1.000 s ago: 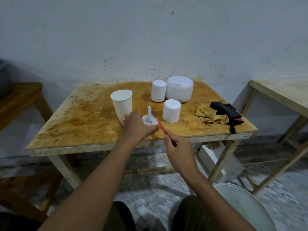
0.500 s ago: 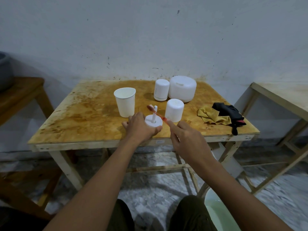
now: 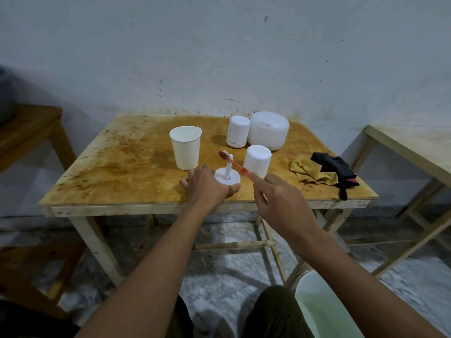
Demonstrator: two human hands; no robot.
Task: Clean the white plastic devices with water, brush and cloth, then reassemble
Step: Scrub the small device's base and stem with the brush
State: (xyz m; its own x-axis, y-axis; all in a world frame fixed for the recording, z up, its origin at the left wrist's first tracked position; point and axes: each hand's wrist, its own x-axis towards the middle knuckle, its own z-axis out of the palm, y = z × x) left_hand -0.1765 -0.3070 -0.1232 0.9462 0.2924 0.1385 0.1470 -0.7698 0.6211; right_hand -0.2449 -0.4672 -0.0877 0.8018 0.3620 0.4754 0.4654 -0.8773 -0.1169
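Left hand (image 3: 207, 186): fingers curled round smooth white disc base (image 3: 233, 178), slim upright post.
Right hand (image 3: 280, 203): fingertips pinching translucent red brush (image 3: 235, 164), bristles beside post top.
Table (image 3: 122, 167): stained, blotchy plywood.

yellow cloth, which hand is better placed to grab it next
Probably the right hand: the yellow cloth lies on its side, though it must first set down the brush. The left hand holds the white base.
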